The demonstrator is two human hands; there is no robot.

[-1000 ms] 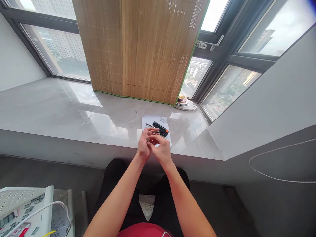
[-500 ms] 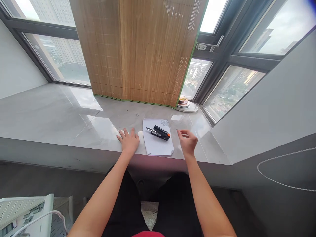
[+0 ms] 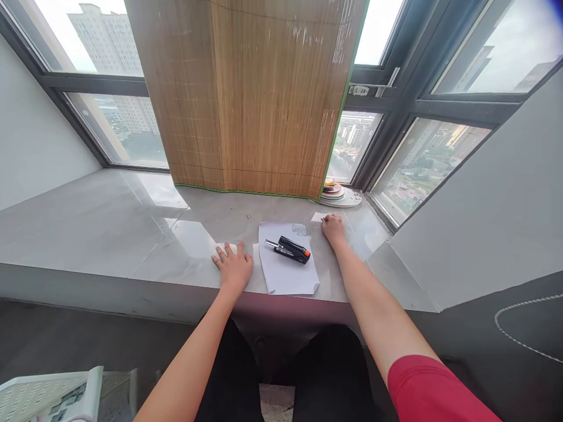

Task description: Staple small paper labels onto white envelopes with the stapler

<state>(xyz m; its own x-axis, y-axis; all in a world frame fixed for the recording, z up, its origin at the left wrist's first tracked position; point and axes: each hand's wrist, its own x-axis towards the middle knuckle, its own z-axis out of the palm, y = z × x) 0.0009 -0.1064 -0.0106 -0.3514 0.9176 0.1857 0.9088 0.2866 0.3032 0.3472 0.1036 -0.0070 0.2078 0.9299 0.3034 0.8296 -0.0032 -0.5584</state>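
My left hand [image 3: 234,268] lies flat near the sill's front edge, fingers spread, partly over a white paper piece [image 3: 227,248]. To its right is a stack of white paper sheets [image 3: 288,276] with curled front corners and a small printed patch at the top. A black stapler [image 3: 288,249] with an orange end rests on the sheets, its metal part pointing left. Farther back on the right, my right hand [image 3: 333,228] is closed in a pinch at the sill. A tiny dark bit shows at its fingertips, too small to name.
A bamboo blind [image 3: 268,105] hangs over the back of the grey sill [image 3: 109,223]. Stacked plates [image 3: 341,197] stand in the right corner by the window. Two tiny marks or bits [image 3: 248,217] lie behind the papers. A white rack [image 3: 53,392] stands low at the left.
My right hand has moved forward, away from me, to the sill's back right, still pinched. My left hand stays flat in place. The camera view has tilted up slightly.
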